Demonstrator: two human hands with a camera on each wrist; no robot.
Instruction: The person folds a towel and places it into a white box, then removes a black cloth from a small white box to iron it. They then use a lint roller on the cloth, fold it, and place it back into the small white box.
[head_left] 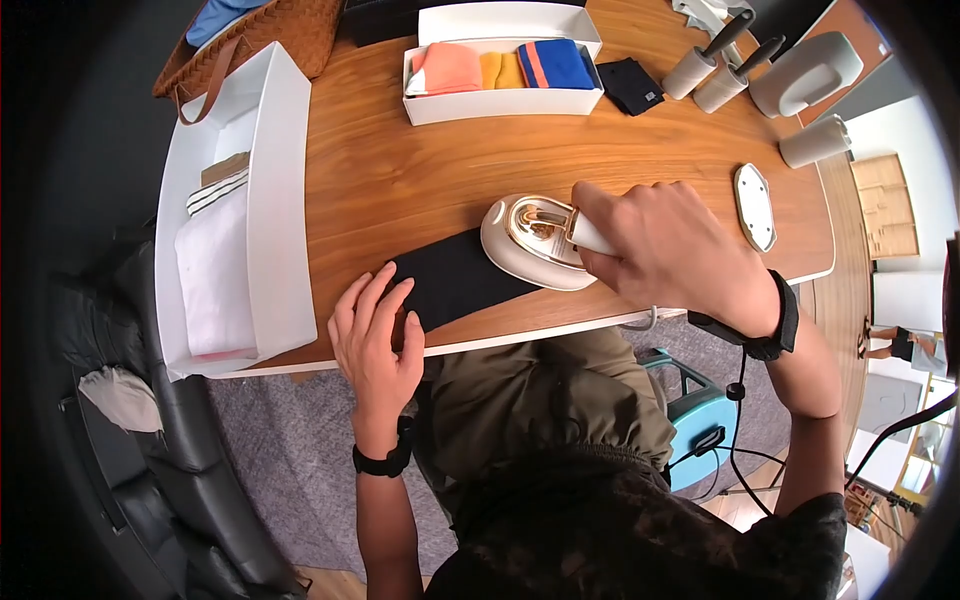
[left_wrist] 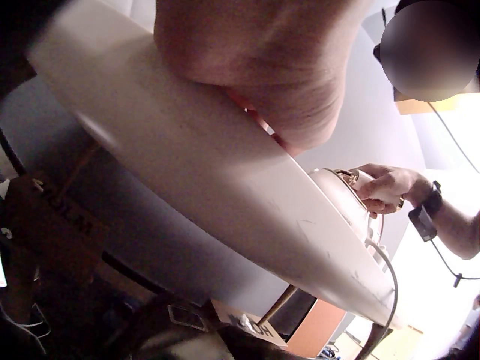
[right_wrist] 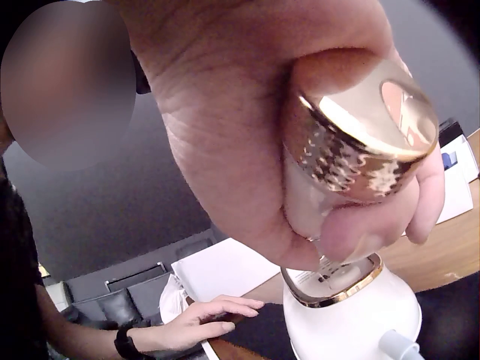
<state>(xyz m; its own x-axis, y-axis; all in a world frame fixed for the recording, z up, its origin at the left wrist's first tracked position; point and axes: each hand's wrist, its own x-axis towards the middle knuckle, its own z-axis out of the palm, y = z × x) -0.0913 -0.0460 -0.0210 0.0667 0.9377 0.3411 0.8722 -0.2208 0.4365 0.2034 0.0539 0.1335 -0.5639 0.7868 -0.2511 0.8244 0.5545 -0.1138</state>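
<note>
Wood-grain tabletop [head_left: 400, 180] across mid-frame, and at centre the white-and-gold iron [head_left: 506, 258] sits on the black cloth's [head_left: 455, 275] right end, right hand [head_left: 680, 240] curled round its handle! Lower left, left hand's [head_left: 378, 335] fingers lie spread on the cloth, gripping nothing; pressing looks under way, and the next stroke needs flat contact, fingertips clear.

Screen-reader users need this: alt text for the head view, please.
A person's right hand grips a white-and-gold iron on a black cloth, while the left hand rests its fingers at the cloth's other end. Around them on the wooden table are two white boxes of folded fabric.
</note>
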